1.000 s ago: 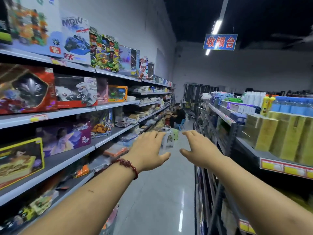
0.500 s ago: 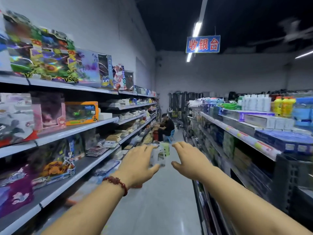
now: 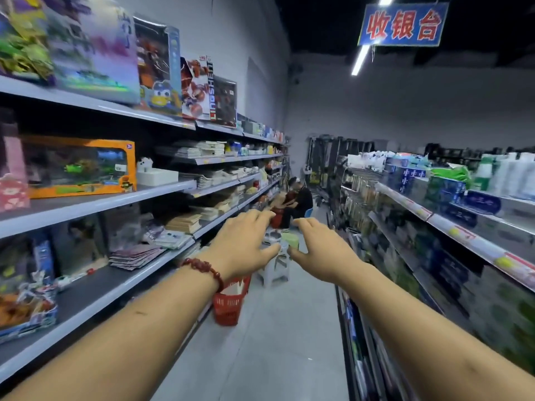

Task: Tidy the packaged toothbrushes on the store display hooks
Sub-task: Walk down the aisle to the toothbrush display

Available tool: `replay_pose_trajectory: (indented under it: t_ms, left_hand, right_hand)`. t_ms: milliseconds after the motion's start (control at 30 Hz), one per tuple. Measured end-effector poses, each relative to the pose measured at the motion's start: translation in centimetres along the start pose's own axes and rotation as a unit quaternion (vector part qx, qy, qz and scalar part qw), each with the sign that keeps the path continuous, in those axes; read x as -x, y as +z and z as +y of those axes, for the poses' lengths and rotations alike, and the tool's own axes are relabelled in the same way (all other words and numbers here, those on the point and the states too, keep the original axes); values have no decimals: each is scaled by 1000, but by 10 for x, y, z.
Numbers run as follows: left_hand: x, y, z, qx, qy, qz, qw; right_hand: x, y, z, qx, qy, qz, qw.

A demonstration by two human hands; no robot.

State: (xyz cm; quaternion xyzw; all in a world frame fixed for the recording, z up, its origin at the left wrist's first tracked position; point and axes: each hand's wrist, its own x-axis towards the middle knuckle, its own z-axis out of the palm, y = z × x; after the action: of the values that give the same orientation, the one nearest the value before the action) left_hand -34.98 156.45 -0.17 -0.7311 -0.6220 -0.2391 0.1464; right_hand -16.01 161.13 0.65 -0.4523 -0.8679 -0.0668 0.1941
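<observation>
We hold both arms out ahead over the aisle floor. The left hand is palm down, fingers spread loosely and empty; a red bead bracelet circles its wrist. The right hand is just beside it, also palm down, fingers loosely extended and gripping nothing. The two thumbs are near each other but apart.

The left shelving carries boxed toys, including an orange toy box. The right shelving carries packaged goods, blurred. Hanging packets show at the far end of the right shelving; we cannot tell whether these are the packaged toothbrushes.

A red basket stands on the floor near the left shelving. A pale stool stands beyond the hands. A seated person is at the far end. A blue sign hangs overhead.
</observation>
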Motion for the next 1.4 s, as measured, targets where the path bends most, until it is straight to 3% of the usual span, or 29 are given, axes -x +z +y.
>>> replay_pose_trajectory:
  t_ms: [333,567,767,867,1033,1400]
  left_hand:
    - [-285,170,-145,42,41,-82,995]
    - [-467,295,-179,50,110,-81,989]
    - [-606,452,-221,42,92,-106,989]
    - [-697,501,-243,35,71,-139,987]
    - [-840,560,-279,49,45,-112,991]
    - [-1120,807,-388,60,68,-153,984]
  right_hand:
    - [-265,118,143,61,35,-20,997]
    - [-414,202,281,61,92,-30,993]
    - [-545,320,411,21,116,-63,991]
    - [-631,346,471,13,108,-84,991]
    - [-775,371,559,11,99,-77,992]
    - [-1046,543,734,47,113,-92,988]
